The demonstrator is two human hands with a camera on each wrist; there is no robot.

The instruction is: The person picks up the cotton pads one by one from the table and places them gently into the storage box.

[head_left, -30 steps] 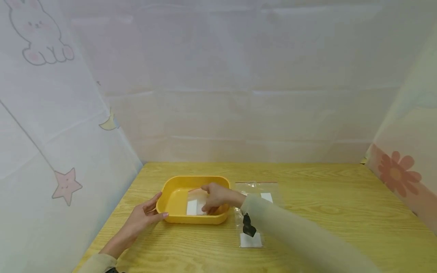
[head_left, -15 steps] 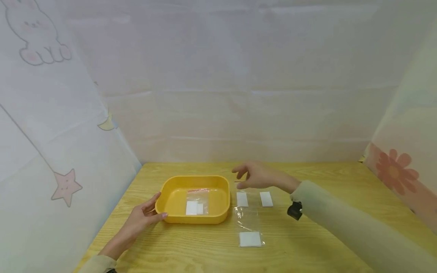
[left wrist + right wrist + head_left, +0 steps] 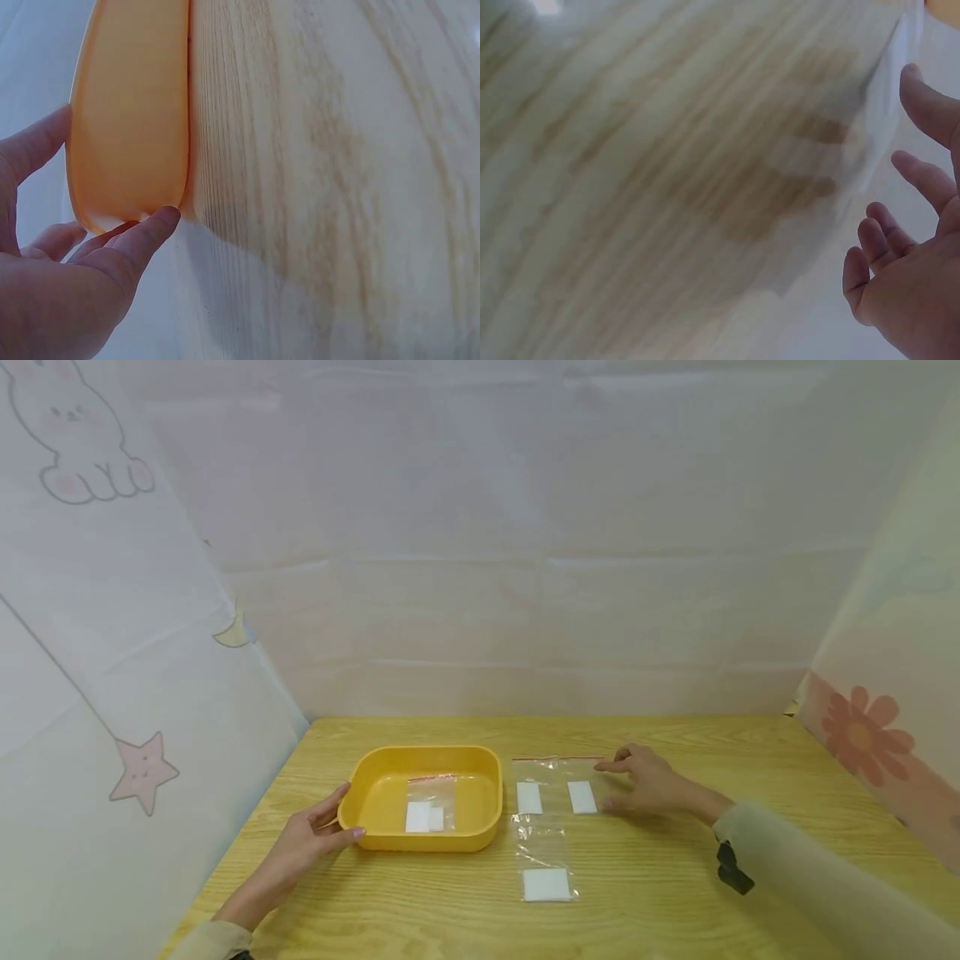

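Right hand (image 3: 651, 783) has swung out of the tray (image 3: 420, 843) and is now at the right bag (image 3: 585, 772), thumb and index wide apart, can't tell if they touch it. Left hand (image 3: 306, 843) grips the tray's left end. Tray's got a red-topped bag (image 3: 433, 789) holding two white pieces (image 3: 417, 817). Right bag, middle bag (image 3: 529, 797) and front bag (image 3: 546, 885) lie on the table (image 3: 675, 893), one white piece each.

The left hand (image 3: 303, 850) holds the yellow tray (image 3: 427, 842) at its left end. To the right of this hand, inside the tray, lies a clear bag (image 3: 431, 803). Left of the right hand (image 3: 651, 783) are a second bag (image 3: 582, 797), near its fingertips (image 3: 604, 767), a third bag (image 3: 528, 797) and a fourth bag (image 3: 546, 885).
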